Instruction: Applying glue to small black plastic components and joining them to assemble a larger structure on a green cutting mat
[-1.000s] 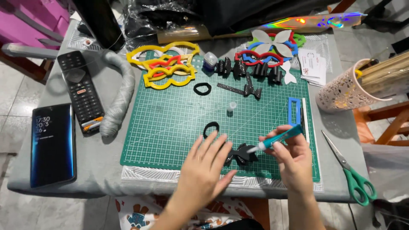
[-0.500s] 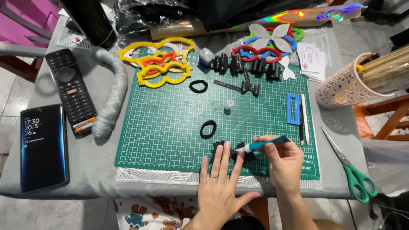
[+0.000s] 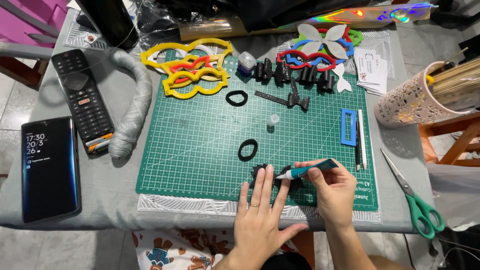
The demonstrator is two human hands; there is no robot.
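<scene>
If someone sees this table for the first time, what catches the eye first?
The big green cutting mat at the centre, where the left hand presses a black glittery bow piece and the right hand holds a teal glue tube. Yellow and red bow-shaped plastic templates lie at its far edge.

A matt green cutting mat [image 3: 200, 150] is seen; the black bow piece [image 3: 270, 175] looks glittery, the teal glue tube [image 3: 312, 169] smooth plastic, the phone [image 3: 49, 167] glossy.

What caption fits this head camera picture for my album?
Left hand pins a black glittery bow piece on the green cutting mat while right hand aims a teal glue tube at it.
</scene>
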